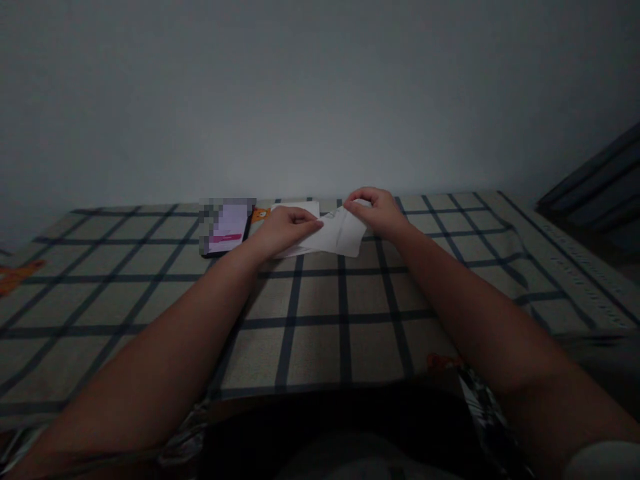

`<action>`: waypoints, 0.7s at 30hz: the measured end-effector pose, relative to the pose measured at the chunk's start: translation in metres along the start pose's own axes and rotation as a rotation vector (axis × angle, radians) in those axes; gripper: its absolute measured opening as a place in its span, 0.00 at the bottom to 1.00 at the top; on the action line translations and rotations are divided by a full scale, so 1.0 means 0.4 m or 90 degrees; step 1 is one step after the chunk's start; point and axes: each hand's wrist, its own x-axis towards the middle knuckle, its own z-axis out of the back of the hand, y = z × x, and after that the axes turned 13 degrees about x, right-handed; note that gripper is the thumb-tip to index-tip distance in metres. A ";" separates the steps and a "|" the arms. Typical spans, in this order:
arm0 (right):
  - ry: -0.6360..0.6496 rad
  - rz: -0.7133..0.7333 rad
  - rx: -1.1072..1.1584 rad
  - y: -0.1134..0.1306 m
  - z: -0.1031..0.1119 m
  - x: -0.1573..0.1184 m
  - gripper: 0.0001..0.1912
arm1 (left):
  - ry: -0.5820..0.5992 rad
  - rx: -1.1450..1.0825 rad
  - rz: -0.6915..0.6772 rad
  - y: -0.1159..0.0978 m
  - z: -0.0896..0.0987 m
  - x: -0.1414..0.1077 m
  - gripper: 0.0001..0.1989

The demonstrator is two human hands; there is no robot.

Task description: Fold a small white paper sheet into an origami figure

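A white sheet of paper [336,233] is stretched between my two hands, with a crease and faint marks near its top edge. My left hand [289,230] pinches its left part between thumb and fingers. At the upper right, my right hand [376,210] grips the edge the same way. More white paper [305,207] lies on the checked cloth behind my left hand, partly covered by it. Left of that hand is a phone [229,229] with a lit screen, partly pixelated.
The table has a checked cloth [320,340] with dark blue lines and orange bear prints. A pale wall [320,93] stands right behind it. Dark striped fabric [600,177] is at the far right.
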 end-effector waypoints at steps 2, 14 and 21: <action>-0.036 -0.026 0.051 -0.009 0.005 0.005 0.12 | -0.024 -0.068 0.049 0.003 0.003 0.006 0.15; 0.019 -0.133 0.131 -0.017 0.012 0.008 0.07 | -0.140 -0.362 0.123 0.018 -0.031 0.023 0.16; 0.150 -0.159 0.090 0.012 -0.004 -0.009 0.14 | -0.074 -0.326 0.096 0.020 -0.040 0.019 0.19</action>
